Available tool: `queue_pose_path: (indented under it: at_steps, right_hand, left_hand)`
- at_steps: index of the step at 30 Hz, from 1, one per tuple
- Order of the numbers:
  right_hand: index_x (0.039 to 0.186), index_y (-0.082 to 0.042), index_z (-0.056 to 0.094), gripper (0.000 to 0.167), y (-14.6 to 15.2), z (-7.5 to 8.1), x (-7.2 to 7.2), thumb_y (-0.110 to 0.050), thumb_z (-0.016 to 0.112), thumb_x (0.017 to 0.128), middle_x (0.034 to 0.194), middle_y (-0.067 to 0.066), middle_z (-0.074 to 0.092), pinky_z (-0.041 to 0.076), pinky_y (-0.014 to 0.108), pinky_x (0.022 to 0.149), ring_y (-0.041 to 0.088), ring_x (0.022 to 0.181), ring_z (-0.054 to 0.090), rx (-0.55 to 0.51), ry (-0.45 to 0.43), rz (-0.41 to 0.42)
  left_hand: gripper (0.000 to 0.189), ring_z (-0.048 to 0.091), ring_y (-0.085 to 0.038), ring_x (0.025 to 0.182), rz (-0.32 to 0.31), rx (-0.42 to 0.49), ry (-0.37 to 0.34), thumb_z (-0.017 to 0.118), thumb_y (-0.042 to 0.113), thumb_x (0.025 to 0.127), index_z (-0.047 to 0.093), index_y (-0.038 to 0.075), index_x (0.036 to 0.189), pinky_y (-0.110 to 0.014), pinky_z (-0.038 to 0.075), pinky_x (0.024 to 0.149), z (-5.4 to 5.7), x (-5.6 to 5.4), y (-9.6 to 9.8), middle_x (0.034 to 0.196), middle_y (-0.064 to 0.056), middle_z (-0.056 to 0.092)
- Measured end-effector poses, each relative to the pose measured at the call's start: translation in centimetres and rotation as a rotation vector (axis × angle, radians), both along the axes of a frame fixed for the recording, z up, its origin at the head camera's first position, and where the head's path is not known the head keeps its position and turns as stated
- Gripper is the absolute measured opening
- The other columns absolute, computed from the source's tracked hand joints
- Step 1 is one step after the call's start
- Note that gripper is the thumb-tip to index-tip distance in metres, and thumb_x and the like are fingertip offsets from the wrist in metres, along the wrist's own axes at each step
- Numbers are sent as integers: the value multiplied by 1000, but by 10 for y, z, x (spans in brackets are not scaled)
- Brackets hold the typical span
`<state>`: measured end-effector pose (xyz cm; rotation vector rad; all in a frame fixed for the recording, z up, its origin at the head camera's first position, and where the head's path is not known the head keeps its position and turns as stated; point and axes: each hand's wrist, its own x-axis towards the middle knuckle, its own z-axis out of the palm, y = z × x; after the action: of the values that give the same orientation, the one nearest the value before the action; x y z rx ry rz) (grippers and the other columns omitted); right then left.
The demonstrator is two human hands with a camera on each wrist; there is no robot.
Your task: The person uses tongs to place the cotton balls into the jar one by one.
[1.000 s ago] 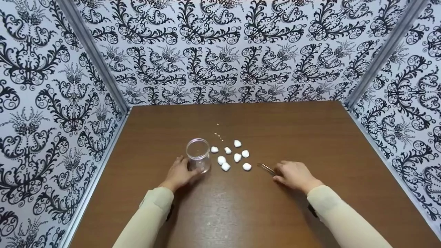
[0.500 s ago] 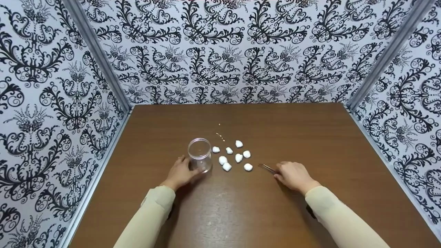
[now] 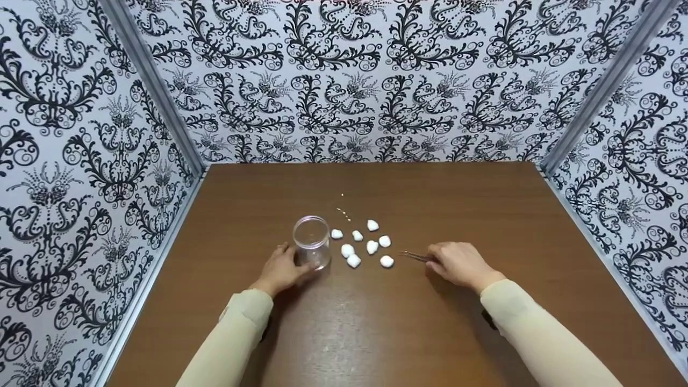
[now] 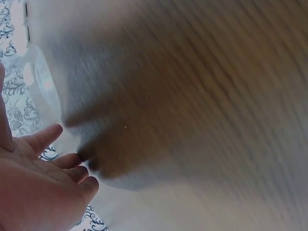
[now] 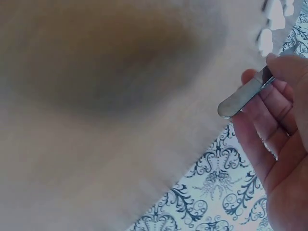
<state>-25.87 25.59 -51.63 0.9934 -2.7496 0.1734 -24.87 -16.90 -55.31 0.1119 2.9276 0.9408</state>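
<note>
A clear jar [image 3: 313, 252] without a lid stands upright on the wooden table, its round mouth facing up. My left hand [image 3: 280, 271] holds it low on its near left side, thumb in front and fingers around the left. My right hand [image 3: 461, 263] pinches a pair of metal tweezers [image 3: 415, 256] between thumb and fingers, the tips pointing left. In the right wrist view, the rounded end of the tweezers [image 5: 239, 99] sticks out from the fingertips. Several white cotton balls [image 3: 372, 247] lie loose between the jar and the tweezers; the nearest cotton ball [image 3: 386, 262] is just left of the tips.
Small bright specks [image 3: 344, 214] show on the table [image 3: 344, 317] beyond the cotton balls. Patterned black-and-white panels [image 3: 355, 80] rise behind the table and on both sides, joined by grey corner posts [image 3: 153, 86].
My right hand has shifted slightly away from me and turned, so the tweezers lie flatter, with their tips a little farther left. The left hand and jar stay put.
</note>
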Motion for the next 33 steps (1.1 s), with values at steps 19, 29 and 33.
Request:
queue_pose_path:
  at_steps: [19, 29, 33]
  right_hand:
    - [89, -14, 69, 9, -14, 9, -17, -14, 78, 87, 82, -5, 63, 52, 34, 58, 11, 65, 59, -10, 9, 135]
    - [88, -14, 70, 10, -19, 8, -21, -13, 79, 85, 81, -3, 63, 52, 38, 57, 15, 65, 61, 32, 16, 158]
    - [86, -14, 70, 10, -21, 8, -23, -14, 79, 84, 77, -3, 59, 49, 39, 54, 16, 60, 57, 64, 22, 154]
  left_hand:
    - [87, 23, -45, 144, -2, -38, -37, 66, 64, 86, 50, 2, 144, -58, 22, 114, -3, -3, -2, 153, -29, 34]
    - [84, 28, -47, 142, 2, -33, -14, 68, 60, 86, 52, -1, 141, -58, 25, 112, -1, -2, -1, 150, -31, 36]
    - [84, 27, -46, 143, 4, -36, -17, 68, 60, 87, 52, -1, 142, -57, 24, 113, 0, -2, -1, 151, -31, 36]
